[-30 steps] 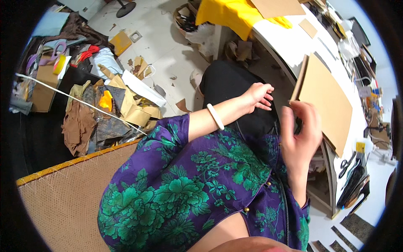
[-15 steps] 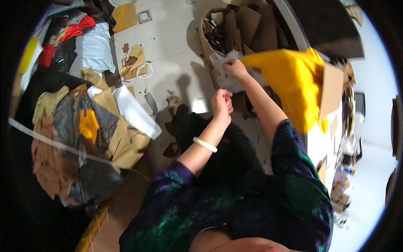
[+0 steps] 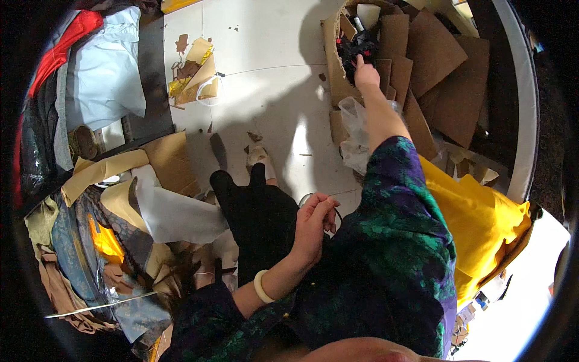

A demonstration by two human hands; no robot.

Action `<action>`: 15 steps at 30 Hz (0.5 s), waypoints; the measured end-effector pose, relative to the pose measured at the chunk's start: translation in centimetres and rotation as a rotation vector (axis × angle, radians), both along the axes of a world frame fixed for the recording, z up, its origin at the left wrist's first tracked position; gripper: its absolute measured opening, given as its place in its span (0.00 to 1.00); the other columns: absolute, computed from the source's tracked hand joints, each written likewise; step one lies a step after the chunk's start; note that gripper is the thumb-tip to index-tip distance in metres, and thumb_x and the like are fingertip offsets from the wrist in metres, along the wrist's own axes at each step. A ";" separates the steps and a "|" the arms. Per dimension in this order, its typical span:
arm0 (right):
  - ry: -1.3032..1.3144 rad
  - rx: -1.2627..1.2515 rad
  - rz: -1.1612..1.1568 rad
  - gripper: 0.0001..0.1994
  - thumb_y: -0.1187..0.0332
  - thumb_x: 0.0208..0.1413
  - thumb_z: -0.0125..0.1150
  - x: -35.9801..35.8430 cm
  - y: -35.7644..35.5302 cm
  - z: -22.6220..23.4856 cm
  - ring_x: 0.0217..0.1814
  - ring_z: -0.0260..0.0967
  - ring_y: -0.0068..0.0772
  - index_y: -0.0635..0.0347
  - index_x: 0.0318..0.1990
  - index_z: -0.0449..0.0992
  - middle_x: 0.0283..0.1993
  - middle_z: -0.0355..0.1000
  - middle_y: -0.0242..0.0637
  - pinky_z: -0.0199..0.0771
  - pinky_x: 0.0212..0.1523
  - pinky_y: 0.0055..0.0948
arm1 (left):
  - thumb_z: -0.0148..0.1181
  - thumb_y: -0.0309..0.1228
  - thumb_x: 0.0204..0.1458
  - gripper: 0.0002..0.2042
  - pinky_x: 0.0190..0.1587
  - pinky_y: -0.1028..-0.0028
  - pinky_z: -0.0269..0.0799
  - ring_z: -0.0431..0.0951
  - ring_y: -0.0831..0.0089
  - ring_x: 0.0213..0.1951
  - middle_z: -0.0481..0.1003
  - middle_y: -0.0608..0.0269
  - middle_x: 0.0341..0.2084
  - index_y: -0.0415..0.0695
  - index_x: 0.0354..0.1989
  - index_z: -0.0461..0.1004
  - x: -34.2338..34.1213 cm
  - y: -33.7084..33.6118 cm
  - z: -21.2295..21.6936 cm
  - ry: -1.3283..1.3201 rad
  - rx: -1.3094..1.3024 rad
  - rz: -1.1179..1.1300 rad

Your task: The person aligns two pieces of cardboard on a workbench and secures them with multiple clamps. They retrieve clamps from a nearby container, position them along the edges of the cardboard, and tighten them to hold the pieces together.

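Deep purple patterned with green flowers on the top [image 3: 392, 241]; plain ivory on the bracelet [image 3: 259, 287]; black on the trousers [image 3: 259, 223]. Black flecked with red on the cluster of items [image 3: 362, 43], dull brown on the cardboard pieces [image 3: 437, 48], bright yellow on the draped cloth [image 3: 473, 223]. Off-white on the floor [image 3: 259, 48], pale blue-white on the bag [image 3: 108, 78], vivid red on the fabric strip [image 3: 69, 45]. Blue-grey with small tan motifs on the folded fabric [image 3: 78, 241], yellow-orange on the packet [image 3: 107, 240], white on the tabletop [image 3: 550, 247].

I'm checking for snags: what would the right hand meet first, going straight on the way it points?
The right hand would likely meet the black items just ahead; they may be touching, though depth is unclear.
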State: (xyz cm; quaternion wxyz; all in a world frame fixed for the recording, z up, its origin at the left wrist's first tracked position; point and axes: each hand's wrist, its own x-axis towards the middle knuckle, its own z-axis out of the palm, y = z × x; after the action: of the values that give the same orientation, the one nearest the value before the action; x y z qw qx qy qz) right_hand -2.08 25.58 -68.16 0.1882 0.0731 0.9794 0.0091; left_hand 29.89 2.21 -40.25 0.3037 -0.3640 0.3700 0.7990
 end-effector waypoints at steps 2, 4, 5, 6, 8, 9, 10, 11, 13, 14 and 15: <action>0.136 0.038 0.119 0.24 0.68 0.67 0.45 0.8 1.8 0.5 0.49 0.76 0.54 0.48 0.70 0.57 0.49 0.74 0.54 0.80 0.45 0.45 | 0.53 0.33 0.63 0.08 0.26 0.79 0.65 0.64 0.83 0.22 0.66 0.72 0.20 0.42 0.35 0.72 1.1 0.0 -0.6 -0.001 -0.052 -0.005; 0.245 -0.052 0.029 0.18 0.68 0.67 0.46 1.5 2.0 4.2 0.44 0.77 0.57 0.51 0.63 0.61 0.44 0.75 0.54 0.79 0.42 0.49 | 0.54 0.33 0.62 0.08 0.26 0.79 0.65 0.64 0.83 0.23 0.66 0.71 0.20 0.42 0.35 0.72 1.6 0.1 -0.1 0.000 -0.102 -0.017; 0.309 -0.093 -0.025 0.15 0.68 0.67 0.46 2.2 2.4 6.5 0.42 0.77 0.58 0.53 0.60 0.63 0.41 0.76 0.54 0.79 0.41 0.50 | 0.55 0.33 0.61 0.08 0.26 0.78 0.64 0.65 0.82 0.22 0.67 0.71 0.20 0.41 0.34 0.72 2.5 0.4 -0.7 -0.013 -0.087 -0.004; 0.480 -0.145 -0.020 0.09 0.68 0.65 0.50 2.8 3.1 7.8 0.38 0.76 0.63 0.56 0.50 0.64 0.37 0.75 0.55 0.77 0.38 0.55 | 0.55 0.33 0.61 0.08 0.26 0.77 0.64 0.65 0.81 0.22 0.67 0.70 0.20 0.41 0.34 0.72 3.1 0.4 -0.8 0.031 -0.088 -0.004; 0.620 -0.169 -0.074 0.12 0.68 0.62 0.54 4.6 5.2 10.6 0.39 0.76 0.63 0.56 0.51 0.65 0.37 0.75 0.56 0.76 0.37 0.55 | 0.56 0.33 0.60 0.08 0.26 0.76 0.63 0.65 0.80 0.22 0.67 0.70 0.20 0.41 0.34 0.72 3.9 0.4 -0.8 0.124 -0.097 -0.047; 0.674 -0.166 -0.101 0.16 0.68 0.59 0.58 4.2 4.9 12.7 0.39 0.76 0.63 0.56 0.52 0.65 0.38 0.75 0.56 0.77 0.38 0.55 | 0.56 0.32 0.58 0.07 0.26 0.76 0.63 0.64 0.79 0.21 0.66 0.70 0.19 0.41 0.33 0.72 3.7 0.6 -0.6 0.211 -0.101 -0.015; 0.721 -0.173 -0.162 0.17 0.68 0.58 0.59 4.8 4.3 14.4 0.41 0.76 0.63 0.56 0.53 0.65 0.37 0.75 0.56 0.76 0.39 0.55 | 0.56 0.33 0.58 0.08 0.26 0.76 0.62 0.64 0.79 0.21 0.65 0.70 0.18 0.42 0.32 0.72 3.6 0.5 -0.3 0.166 -0.075 -0.006; 0.756 -0.246 -0.252 0.15 0.67 0.59 0.59 6.4 3.4 16.8 0.43 0.76 0.63 0.56 0.51 0.65 0.38 0.76 0.57 0.75 0.42 0.55 | 0.57 0.33 0.57 0.08 0.26 0.76 0.63 0.64 0.80 0.21 0.65 0.71 0.17 0.43 0.30 0.71 4.0 -0.1 -1.0 0.222 -0.101 0.027; 0.737 -0.329 -0.448 0.15 0.64 0.58 0.63 9.5 1.4 20.2 0.44 0.76 0.61 0.57 0.48 0.67 0.39 0.77 0.57 0.75 0.45 0.51 | 0.59 0.35 0.58 0.09 0.28 0.75 0.67 0.65 0.80 0.23 0.65 0.71 0.19 0.43 0.33 0.70 4.5 -0.7 -3.2 0.349 -0.119 0.120; 0.808 -0.564 -0.531 0.17 0.64 0.55 0.68 11.7 -0.6 21.9 0.43 0.77 0.59 0.59 0.45 0.68 0.37 0.77 0.55 0.75 0.45 0.48 | 0.60 0.37 0.58 0.11 0.31 0.74 0.70 0.66 0.81 0.25 0.67 0.71 0.22 0.43 0.36 0.70 4.0 -0.5 -3.5 0.429 -0.123 0.174; 0.885 -0.612 -0.584 0.17 0.64 0.53 0.70 14.2 -2.8 23.0 0.40 0.77 0.58 0.60 0.44 0.69 0.36 0.77 0.54 0.76 0.43 0.45 | 0.59 0.42 0.60 0.15 0.38 0.69 0.73 0.70 0.78 0.31 0.69 0.68 0.29 0.43 0.44 0.68 3.4 0.0 -2.8 0.445 -0.171 0.223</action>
State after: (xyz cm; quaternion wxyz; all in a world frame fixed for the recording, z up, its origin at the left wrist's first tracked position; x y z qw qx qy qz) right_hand 12.08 22.74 -45.16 -0.2292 0.2780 0.8622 -0.3560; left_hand 33.24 2.18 -43.08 0.0929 -0.2421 0.4512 0.8539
